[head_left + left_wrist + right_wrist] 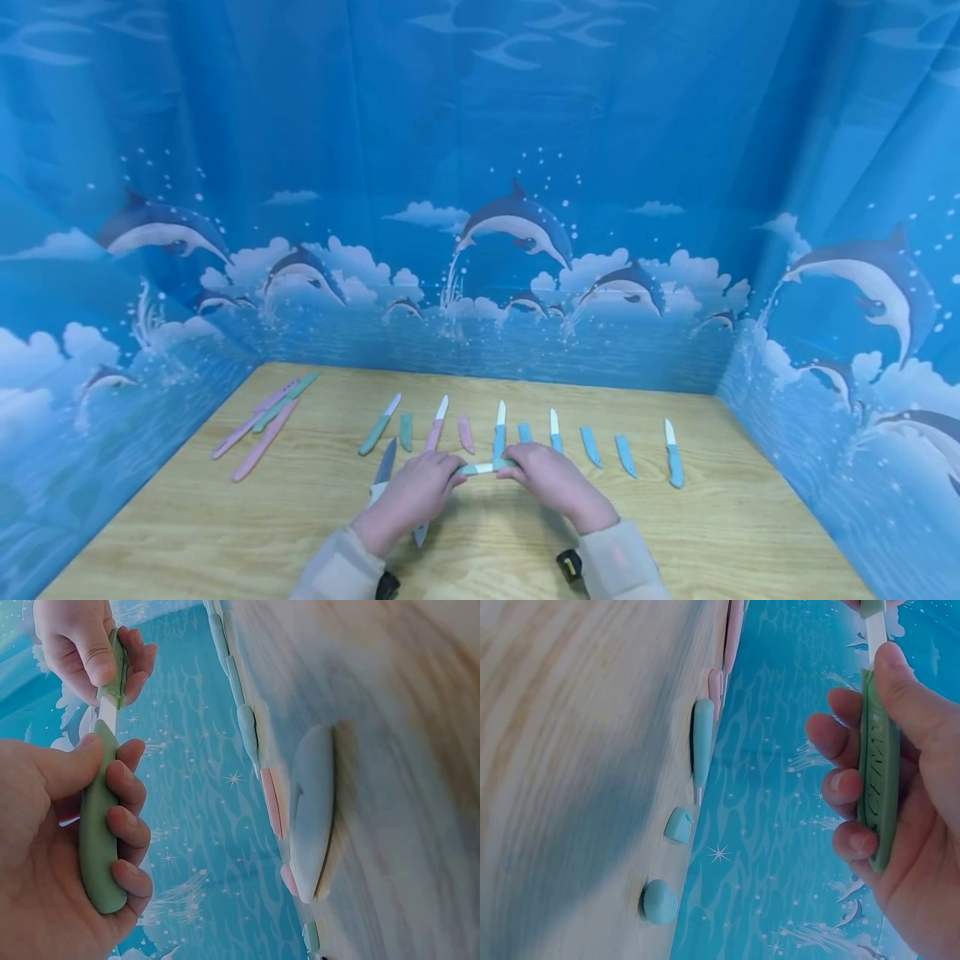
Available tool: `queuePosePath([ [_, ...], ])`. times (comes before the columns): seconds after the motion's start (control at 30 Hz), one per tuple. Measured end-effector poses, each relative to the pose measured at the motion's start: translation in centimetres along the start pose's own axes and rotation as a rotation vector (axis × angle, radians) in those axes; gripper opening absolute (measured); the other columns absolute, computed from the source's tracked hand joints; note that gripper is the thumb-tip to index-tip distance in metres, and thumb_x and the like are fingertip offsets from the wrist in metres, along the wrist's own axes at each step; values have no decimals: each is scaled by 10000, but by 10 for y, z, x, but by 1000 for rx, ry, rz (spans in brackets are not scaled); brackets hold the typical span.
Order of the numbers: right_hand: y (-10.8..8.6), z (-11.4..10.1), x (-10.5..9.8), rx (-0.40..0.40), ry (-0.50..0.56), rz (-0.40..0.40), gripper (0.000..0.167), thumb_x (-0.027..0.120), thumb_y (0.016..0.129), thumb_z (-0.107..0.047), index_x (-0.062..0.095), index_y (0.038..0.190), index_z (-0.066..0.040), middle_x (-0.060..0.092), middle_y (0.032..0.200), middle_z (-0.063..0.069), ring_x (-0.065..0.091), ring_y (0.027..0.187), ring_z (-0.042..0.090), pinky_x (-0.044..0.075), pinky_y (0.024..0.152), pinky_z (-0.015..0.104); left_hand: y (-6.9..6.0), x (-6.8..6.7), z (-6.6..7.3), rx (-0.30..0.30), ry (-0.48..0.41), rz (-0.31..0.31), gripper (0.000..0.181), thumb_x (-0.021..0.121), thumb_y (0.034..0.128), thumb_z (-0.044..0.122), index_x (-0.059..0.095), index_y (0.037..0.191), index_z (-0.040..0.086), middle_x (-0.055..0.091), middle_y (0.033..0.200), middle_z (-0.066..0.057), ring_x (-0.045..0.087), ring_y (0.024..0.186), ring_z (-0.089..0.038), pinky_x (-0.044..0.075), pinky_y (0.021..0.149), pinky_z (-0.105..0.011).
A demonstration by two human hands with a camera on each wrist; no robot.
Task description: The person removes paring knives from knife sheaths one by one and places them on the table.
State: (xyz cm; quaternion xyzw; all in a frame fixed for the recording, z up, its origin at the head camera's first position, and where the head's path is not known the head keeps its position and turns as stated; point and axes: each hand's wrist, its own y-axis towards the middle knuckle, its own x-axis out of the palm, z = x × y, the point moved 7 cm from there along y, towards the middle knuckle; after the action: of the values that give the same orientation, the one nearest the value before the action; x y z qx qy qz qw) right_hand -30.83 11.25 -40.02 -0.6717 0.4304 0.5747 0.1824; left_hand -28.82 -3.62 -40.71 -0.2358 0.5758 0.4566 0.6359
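Above the table, in the head view, my left hand (pixel 422 487) and right hand (pixel 553 483) hold a small green knife between them. The left fingers curl round its smooth green handle (pixel 101 832). The right hand grips the green blade sheath (pixel 883 769), which has raised lettering on its side. A short stretch of white blade (pixel 484 468) shows between handle and sheath; the rest sits inside the sheath. Under the left forearm lies a white-handled knife (pixel 387 461), partly hidden. Below that hand a second blade (pixel 421 534) pokes out, its handle covered.
Along the table (pixel 720 533) lie a green knife (pixel 380 425), a pink knife (pixel 437 423), several blue knives, and loose sheaths, including a green one (pixel 406 432) and a pink one (pixel 466 434). Sheathed pink and green knives (pixel 264 433) are heaped at the left. A dolphin-print curtain (pixel 480 342) encloses the table.
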Motion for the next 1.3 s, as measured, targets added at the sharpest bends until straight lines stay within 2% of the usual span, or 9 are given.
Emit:
queuePosePath([
  [1.03,0,2,-1,-12,-28,4,184,643,909,-287,664,935,-106,663,798,-45,607,712,92,543,674,265,0,1,-4,-13,-11,3,233,573,968,266,664,1115,110,677,974,8,640,924,-166,521,886,-434],
  [1.3,-1,4,-2,1,-19,-4,207,633,911,-299,667,959,-101,655,803,-51,595,712,79,539,676,264,0,0,-3,-14,-20,1,219,580,961,263,665,1101,118,670,949,22,635,895,-159,525,856,-425],
])
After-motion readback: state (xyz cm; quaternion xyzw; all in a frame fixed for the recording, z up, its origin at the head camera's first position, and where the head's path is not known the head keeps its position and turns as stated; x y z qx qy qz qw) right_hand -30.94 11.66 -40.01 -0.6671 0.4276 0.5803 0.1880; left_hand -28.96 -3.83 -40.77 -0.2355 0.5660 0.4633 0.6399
